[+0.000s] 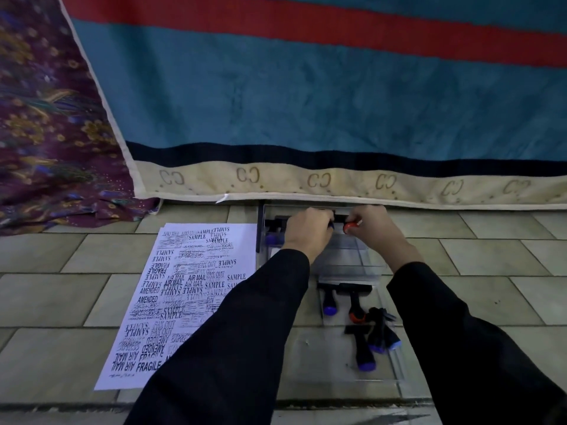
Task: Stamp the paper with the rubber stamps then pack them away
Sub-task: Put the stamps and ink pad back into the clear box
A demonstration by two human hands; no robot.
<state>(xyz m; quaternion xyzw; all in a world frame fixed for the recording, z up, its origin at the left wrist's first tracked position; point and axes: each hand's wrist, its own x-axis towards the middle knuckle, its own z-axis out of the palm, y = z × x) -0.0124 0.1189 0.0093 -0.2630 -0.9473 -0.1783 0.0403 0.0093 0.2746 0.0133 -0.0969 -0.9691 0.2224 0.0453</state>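
**Packing stamps: both hands crowded at the box's far end**

Stamping looks done. The paper (184,296) lies flat on the floor (61,302) just left of the box (352,256) and is covered in prints. The step in hand is probably packing.

Risks:
- Both hands work in the same narrow end of the clear box, knuckles nearly meeting. Two stamps seated at once could knock together or jam crossways.
- The box walls are transparent and hard to read against the tiles, so a stamp base could catch the rim and drop outside.
- Inked faces could smear a sleeve, or the paper edge beside the box.
- Several loose stamps (363,351) lie on a clear tray (316,357) nearer the person, between the forearms. A sleeve pulled back low could sweep them off.

Hands:
- Left hand (308,233): fingers are curled tight round something dark. Only a sliver of blue shows, so it is likely a blue stamp (330,224), mostly hidden.
- Right hand (376,230): thumb and fingers pinch the red stamp (349,227) by its handle, near the knob.
- The hands sit close together, not touching — each grips its own stamp.
- A boxed stamp (271,239) with a blue knob sits just left of the left hand, untouched.
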